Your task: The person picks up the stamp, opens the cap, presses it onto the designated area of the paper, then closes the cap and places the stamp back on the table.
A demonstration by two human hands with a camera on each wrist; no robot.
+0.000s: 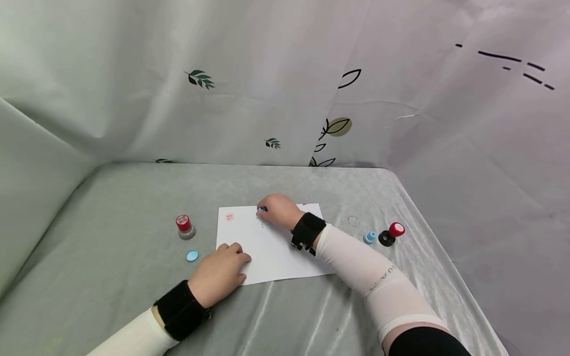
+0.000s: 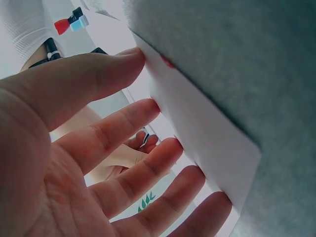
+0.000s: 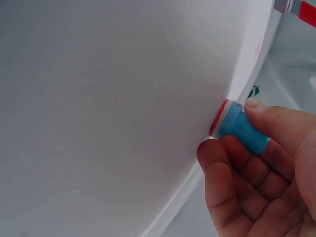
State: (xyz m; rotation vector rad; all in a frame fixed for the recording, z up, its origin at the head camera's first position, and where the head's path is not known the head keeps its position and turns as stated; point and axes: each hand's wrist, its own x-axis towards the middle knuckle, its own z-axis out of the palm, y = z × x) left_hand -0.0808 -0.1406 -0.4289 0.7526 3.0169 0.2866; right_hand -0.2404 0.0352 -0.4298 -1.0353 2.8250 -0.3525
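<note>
A white sheet of paper (image 1: 276,262) lies on the grey cloth, with a red stamp print (image 1: 229,217) near its far left corner. My right hand (image 1: 280,211) is at the far edge of the sheet. Between thumb and fingers it pinches a small blue stamp (image 3: 244,128), whose red face meets the paper in the right wrist view. On the near left corner of the sheet rests my left hand (image 1: 222,272), fingers spread and fingertips touching the paper in the left wrist view. Its palm holds nothing.
Left of the sheet stand a red-topped stamp (image 1: 183,225) and a flat blue cap (image 1: 192,255). To the right are a light blue stamp-like piece (image 1: 369,237), a red-handled piece (image 1: 396,229) and a black round piece (image 1: 386,239). Patterned cloth (image 1: 249,99) hangs behind.
</note>
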